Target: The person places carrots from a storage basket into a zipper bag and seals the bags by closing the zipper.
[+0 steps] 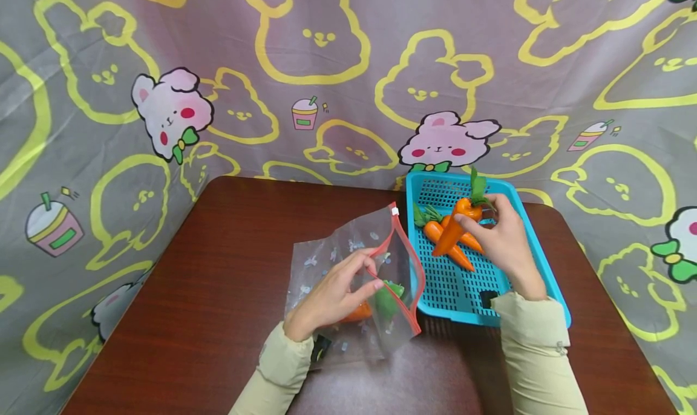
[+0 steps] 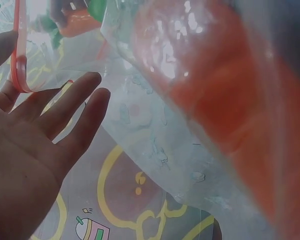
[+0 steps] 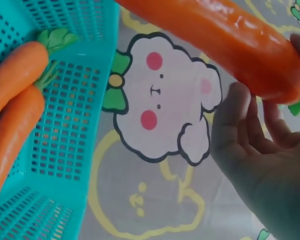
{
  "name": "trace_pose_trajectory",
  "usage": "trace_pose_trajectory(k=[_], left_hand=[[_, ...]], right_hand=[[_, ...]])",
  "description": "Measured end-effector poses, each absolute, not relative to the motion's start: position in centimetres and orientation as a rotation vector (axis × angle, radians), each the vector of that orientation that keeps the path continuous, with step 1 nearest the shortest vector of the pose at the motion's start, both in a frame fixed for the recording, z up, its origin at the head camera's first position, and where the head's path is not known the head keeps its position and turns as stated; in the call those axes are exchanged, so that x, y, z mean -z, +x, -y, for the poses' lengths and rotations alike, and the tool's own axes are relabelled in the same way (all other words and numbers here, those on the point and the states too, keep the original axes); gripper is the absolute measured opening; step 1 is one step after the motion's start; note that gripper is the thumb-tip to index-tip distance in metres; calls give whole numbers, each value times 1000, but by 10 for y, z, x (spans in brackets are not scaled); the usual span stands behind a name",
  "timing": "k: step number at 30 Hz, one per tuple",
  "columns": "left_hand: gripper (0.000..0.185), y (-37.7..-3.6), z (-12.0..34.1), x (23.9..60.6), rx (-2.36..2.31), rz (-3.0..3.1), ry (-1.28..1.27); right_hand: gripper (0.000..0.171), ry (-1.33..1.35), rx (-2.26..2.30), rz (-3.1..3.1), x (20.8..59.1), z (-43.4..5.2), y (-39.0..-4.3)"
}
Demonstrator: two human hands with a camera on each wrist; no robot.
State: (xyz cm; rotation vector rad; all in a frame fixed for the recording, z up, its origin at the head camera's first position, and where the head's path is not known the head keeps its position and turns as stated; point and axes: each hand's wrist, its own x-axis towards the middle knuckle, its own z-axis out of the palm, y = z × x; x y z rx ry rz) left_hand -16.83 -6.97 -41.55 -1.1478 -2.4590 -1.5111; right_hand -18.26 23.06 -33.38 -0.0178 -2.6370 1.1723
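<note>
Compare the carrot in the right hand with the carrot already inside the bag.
The right hand pinches the held carrot above the teal basket, bare and fully visible. The bagged carrot lies inside the clear zip bag, partly hidden by the left hand. Both are orange with green tops.

Left hand [image 1: 330, 294], lower centre of frame: forearm in pale yellow-green sleeve angles up-right, fingers [image 1: 363, 268] extended, thumb and forefinger pinching. Right hand [image 1: 503, 239], centre right: sleeved forearm rises near-vertical, wrist bent left, fingers [image 1: 467, 222] curled, gripping.
</note>
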Motion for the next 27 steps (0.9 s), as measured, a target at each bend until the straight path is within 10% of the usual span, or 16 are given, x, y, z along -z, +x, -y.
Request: trace_pose_trajectory(k=[27], left_hand=[[17, -169, 69, 417, 1495, 2354, -1146]], right_hand=[[28, 85, -1689, 2322, 321, -219, -172]])
